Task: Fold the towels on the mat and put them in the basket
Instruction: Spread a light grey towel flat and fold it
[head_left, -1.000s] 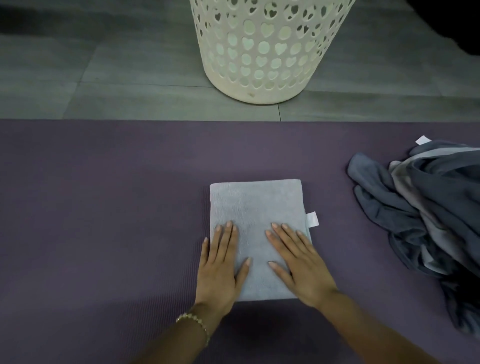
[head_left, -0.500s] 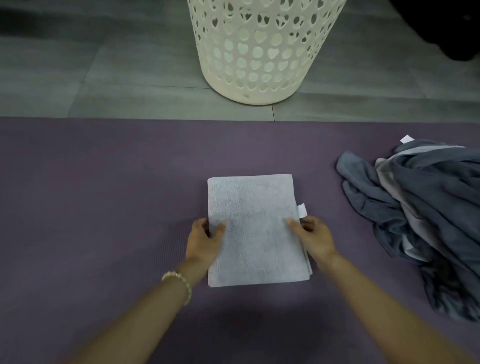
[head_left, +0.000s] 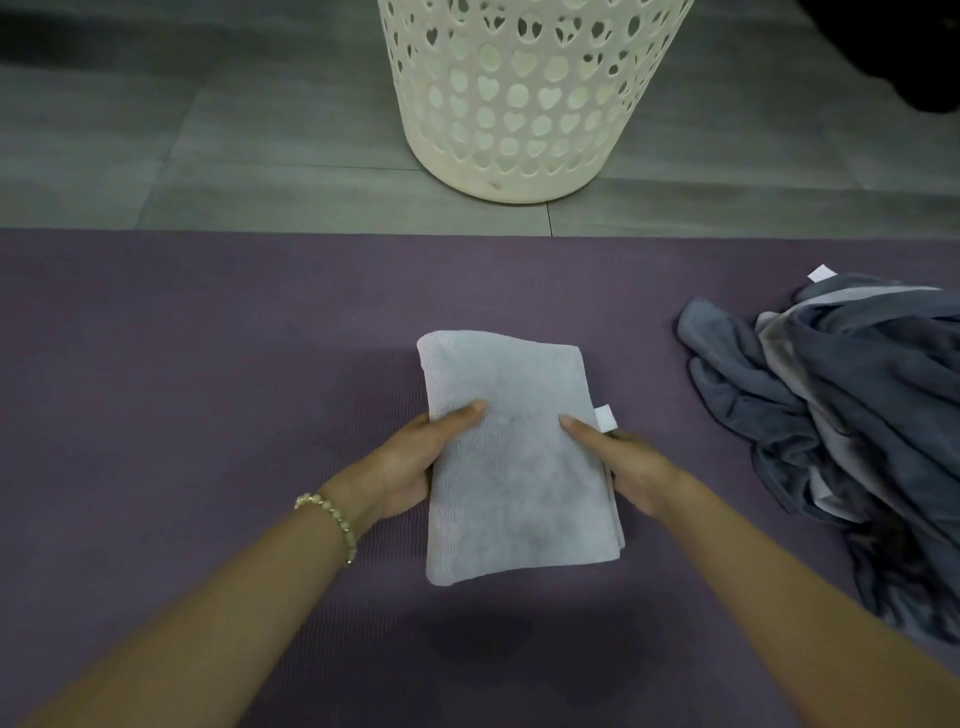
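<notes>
A folded light grey towel (head_left: 514, 467) is held a little above the purple mat (head_left: 208, 364), casting a shadow below it. My left hand (head_left: 415, 457) grips its left edge with the thumb on top. My right hand (head_left: 618, 462) grips the right edge, thumb on top, beside a white tag. A heap of unfolded dark and light grey towels (head_left: 841, 415) lies on the mat at the right. The cream basket (head_left: 524, 98) with heart-shaped holes stands on the floor beyond the mat; its rim is out of view.
Grey floor tiles (head_left: 182, 130) lie beyond the mat's far edge. A dark object (head_left: 914, 47) sits at the top right corner. A bead bracelet is on my left wrist.
My hands went from pressing flat on the folded towel to gripping its two sides. The towel has lifted off the mat and tilted slightly.
</notes>
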